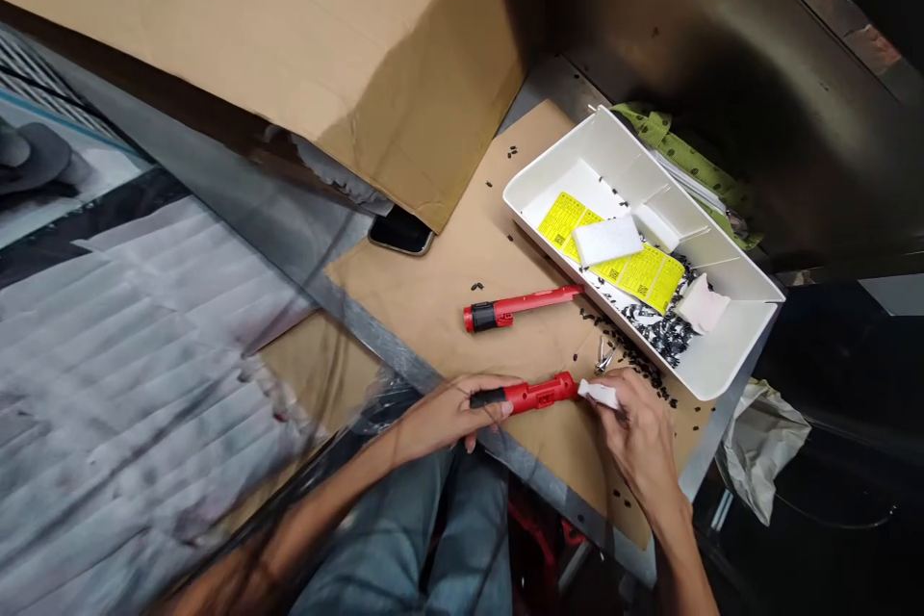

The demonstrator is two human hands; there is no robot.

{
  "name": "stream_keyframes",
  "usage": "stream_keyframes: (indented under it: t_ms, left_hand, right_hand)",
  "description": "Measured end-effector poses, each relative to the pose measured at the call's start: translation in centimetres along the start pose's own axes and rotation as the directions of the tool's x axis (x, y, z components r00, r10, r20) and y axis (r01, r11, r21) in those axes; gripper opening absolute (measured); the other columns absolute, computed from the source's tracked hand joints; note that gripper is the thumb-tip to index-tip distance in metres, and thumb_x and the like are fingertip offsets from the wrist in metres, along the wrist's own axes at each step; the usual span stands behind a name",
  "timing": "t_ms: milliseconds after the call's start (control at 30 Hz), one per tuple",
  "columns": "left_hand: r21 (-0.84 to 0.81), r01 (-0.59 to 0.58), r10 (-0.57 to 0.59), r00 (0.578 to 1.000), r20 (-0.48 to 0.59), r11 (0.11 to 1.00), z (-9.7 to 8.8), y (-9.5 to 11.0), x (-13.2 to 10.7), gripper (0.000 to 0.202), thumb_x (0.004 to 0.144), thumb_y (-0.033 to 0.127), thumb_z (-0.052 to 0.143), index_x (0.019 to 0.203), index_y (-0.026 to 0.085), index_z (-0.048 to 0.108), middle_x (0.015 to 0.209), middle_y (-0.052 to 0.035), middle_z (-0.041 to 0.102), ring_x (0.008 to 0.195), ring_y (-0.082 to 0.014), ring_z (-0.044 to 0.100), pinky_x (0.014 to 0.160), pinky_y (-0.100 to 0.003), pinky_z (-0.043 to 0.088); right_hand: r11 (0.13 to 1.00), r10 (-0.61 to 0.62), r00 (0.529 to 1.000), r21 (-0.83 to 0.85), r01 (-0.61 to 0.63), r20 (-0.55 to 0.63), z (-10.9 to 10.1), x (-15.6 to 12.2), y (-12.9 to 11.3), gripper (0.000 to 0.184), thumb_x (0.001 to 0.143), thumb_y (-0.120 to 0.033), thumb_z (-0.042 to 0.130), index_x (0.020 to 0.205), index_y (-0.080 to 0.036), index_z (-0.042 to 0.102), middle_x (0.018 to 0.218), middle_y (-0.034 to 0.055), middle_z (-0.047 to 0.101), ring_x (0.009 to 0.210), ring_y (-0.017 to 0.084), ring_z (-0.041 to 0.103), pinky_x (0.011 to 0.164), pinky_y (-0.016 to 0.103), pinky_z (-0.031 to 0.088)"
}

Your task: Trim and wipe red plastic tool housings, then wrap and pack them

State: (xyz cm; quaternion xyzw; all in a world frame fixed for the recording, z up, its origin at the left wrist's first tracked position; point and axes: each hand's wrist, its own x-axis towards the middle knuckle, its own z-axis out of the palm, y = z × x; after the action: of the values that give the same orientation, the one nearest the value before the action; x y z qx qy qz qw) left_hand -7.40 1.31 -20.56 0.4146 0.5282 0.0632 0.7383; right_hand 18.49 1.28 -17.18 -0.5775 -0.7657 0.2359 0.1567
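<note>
- Red plastic handle (534,394) with a black end lies across my left hand (449,416), my fingers closed around it.
- My right hand (639,433) pinches a small white foam block (599,394), its tip touching the handle's red end at 3 o'clock from my left hand.
- Second red handle (521,306) lies on brown kraft paper (425,308), at 12 o'clock from my left hand.
- Metal clippers (604,358) lie just past my right fingers, at 11 o'clock.
- White tray (729,351) sits at 1 o'clock, holding yellow labels (642,274) and black bits (668,332).
- Phone (400,231) lies under a cardboard sheet (252,38).
</note>
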Motion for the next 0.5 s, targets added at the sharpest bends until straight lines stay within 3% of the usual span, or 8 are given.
stream_keyframes:
  t_ms: [300,500]
  left_hand:
    - [-0.048,0.007,-0.004,0.998,0.059,0.999,-0.8,0.6,1.3,0.078,0.077,0.057,0.057,0.135,0.005,0.055,0.06,-0.0011,0.061,0.045,-0.0099,0.044,0.042,-0.019,0.036]
    - [-0.101,-0.029,0.032,0.999,0.029,0.994,-0.7,0.2,1.6,0.074,0.076,0.055,0.059,0.132,0.006,0.059,0.056,0.0004,0.058,0.047,-0.0114,0.045,0.042,-0.02,0.034]
  right_hand:
    - [0.941,-0.208,0.967,-0.239,0.24,0.15,2.1,3.4,-1.3,0.022,0.083,-0.003,0.048,0.083,-0.021,0.061,0.081,0.0017,0.061,0.073,0.018,0.051,0.064,0.03,0.032]
    - [0.897,-0.243,0.939,-0.311,0.313,0.244,1.8,4.1,-0.4,0.021,0.081,-0.002,0.049,0.078,-0.021,0.058,0.083,0.0028,0.061,0.077,0.018,0.05,0.064,0.03,0.029]
